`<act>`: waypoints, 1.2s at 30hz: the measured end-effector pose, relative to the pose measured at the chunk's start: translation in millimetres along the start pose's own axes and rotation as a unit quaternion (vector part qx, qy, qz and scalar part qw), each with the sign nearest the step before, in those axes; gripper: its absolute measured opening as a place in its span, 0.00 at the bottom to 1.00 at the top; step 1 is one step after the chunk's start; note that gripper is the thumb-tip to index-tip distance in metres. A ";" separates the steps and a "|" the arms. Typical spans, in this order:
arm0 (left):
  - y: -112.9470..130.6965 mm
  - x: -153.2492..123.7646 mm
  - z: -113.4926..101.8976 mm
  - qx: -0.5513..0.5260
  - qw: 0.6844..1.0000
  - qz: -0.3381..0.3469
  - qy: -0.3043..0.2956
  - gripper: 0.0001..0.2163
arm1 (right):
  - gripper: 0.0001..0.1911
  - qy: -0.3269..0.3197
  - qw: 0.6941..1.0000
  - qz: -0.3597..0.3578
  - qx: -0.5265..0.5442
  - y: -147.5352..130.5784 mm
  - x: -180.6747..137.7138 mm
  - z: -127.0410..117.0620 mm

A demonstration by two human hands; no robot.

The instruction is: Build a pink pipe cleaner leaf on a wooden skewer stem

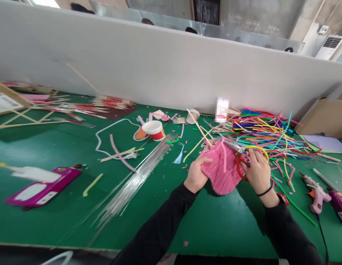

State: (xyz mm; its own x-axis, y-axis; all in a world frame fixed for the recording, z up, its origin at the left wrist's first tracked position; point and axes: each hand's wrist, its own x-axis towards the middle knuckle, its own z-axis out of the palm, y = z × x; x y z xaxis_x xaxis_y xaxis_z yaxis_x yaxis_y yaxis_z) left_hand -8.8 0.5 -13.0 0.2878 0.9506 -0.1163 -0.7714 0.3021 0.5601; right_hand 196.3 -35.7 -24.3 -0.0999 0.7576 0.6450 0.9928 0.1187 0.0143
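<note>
A person in black sleeves works at a green table (63,224), a ribbed pink piece (220,180) raised to the right of the red-and-white paper cup (157,135) and nearer the wearer. The left hand (197,173) grips the piece by its edge, thumb pressed on top; its remaining fingers are largely hidden. The right hand (257,173) is curled around the red and yellow handles of a pair of scissors (241,149), the blades lying across the upper part of the piece beside a loose-hanging pink strip (224,160). Whether the blades are parted cannot be told.

The step in hand appears to be trimming. Done well, it would call for a firm, flat hold, left fingertips well clear of the blades, the strip isolated before each snip, and short cuts with the tips in sight so the neighbouring ribs are spared. A wooden stick (197,125) rising to the right of the cup could get in the way.

Clear rods (132,187) spread in front of the cup; a heap of coloured fuzzy stems (262,134) lies well to its right.
</note>
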 end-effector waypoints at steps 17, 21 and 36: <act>1.1 0.8 -2.2 -0.008 0.999 -0.007 -0.034 0.33 | 0.20 0.055 0.990 -0.056 -0.121 7.1 1.0 -9.1; 0.9 1.6 -2.6 -0.011 1.000 -0.017 -0.018 0.33 | 0.20 0.050 0.980 -0.102 -0.161 17.5 6.5 -16.4; -5.5 2.4 -3.9 -0.017 0.996 -0.082 0.010 0.31 | 0.12 -0.153 0.959 -0.150 -0.186 39.0 33.9 -23.2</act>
State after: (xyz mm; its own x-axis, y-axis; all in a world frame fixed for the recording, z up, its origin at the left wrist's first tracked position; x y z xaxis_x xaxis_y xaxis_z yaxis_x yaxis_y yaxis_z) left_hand -6.1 1.5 -19.5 0.4004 0.8897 -0.2193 -0.7337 0.4546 0.5049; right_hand 233.2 -20.3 15.9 -0.3428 0.8844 0.3167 0.8657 0.1665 0.4720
